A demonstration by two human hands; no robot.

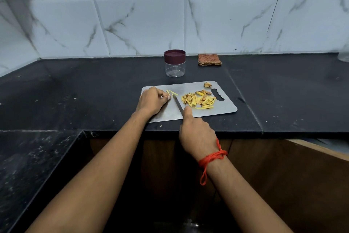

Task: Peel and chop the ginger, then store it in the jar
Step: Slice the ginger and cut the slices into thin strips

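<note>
Centre frame: the curled fingers (164, 97) of the left hand (151, 101) pin thin ginger strips (171, 93) to the steel cutting board (224, 109). The right hand (196, 134) grips a knife (178, 105) just beside them. The chopped ginger pile (200, 100) lies right of the blade. Behind, the lidded jar (174, 63) stands on the table (94, 91).

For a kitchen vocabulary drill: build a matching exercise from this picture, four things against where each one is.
Things:
1 jar
2 cloth
3 knife
4 strips

Places:
a gripped by the right hand
b touched by the left hand
c behind the board, shut
d right of the jar, folded

Pairs: 1-c; 2-d; 3-a; 4-b
</note>
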